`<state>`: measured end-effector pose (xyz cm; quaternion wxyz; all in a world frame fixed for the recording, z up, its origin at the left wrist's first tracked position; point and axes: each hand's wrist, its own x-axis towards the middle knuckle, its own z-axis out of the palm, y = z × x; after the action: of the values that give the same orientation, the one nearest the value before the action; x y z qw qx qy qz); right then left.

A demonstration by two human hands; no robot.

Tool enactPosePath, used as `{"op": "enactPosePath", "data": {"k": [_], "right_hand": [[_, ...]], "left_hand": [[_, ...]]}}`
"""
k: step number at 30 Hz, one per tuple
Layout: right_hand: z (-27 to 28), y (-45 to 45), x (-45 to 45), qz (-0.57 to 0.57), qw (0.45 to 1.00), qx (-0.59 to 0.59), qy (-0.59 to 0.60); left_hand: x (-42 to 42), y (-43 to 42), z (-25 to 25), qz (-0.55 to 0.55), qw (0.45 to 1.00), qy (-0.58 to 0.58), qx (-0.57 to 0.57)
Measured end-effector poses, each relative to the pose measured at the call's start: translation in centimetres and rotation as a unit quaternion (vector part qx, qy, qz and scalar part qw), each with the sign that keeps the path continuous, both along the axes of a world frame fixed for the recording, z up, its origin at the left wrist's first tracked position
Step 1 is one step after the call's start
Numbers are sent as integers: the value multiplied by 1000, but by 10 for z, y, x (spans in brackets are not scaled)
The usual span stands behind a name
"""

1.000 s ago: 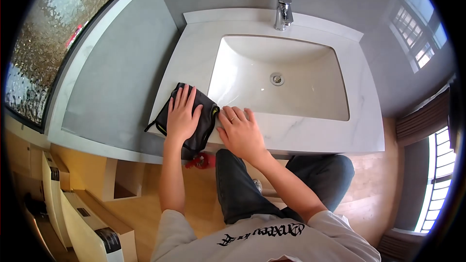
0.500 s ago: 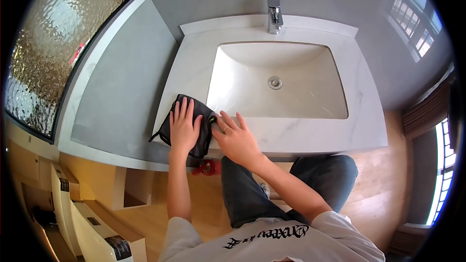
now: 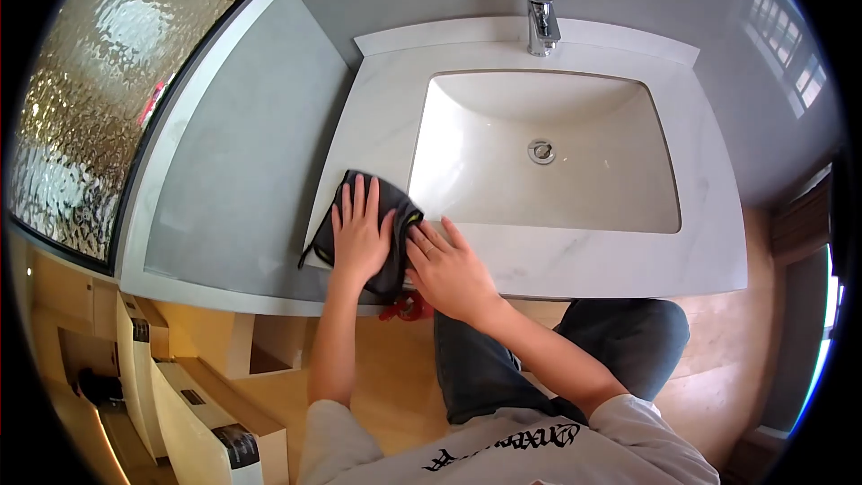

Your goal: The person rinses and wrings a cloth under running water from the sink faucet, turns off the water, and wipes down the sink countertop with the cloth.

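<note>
A dark grey cloth bag or pouch (image 3: 388, 256) with a bit of yellow-green at its right edge lies on the front left corner of the white marbled counter (image 3: 593, 262). My left hand (image 3: 361, 238) rests flat on top of it, fingers spread and pointing toward the wall. At the pouch's right edge is my right hand (image 3: 447, 271), palm down, its fingertips touching the fabric and its fingers partly apart. A thin cord hangs off the pouch's left side.
Right of the pouch is a white sink basin (image 3: 548, 180) with a chrome faucet (image 3: 541, 20) behind it. A grey side panel (image 3: 242, 144) stands at the left, beside textured glass (image 3: 108, 81). Below are a red object (image 3: 406, 307) and open drawers (image 3: 202, 422).
The view has shifted, so counter and sink sit further right. My right hand has moved in against the pouch's right edge. My left hand stays flat on the pouch.
</note>
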<state>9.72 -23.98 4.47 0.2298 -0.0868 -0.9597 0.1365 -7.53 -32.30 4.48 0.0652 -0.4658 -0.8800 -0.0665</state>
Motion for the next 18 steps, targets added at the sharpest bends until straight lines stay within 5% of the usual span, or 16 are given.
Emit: {"op": "enactPosePath", "data": {"k": [18], "right_hand": [[5,4,4,34,999,-26,-11]], "left_hand": [[-154,279,1,120,991,-57,5]]}}
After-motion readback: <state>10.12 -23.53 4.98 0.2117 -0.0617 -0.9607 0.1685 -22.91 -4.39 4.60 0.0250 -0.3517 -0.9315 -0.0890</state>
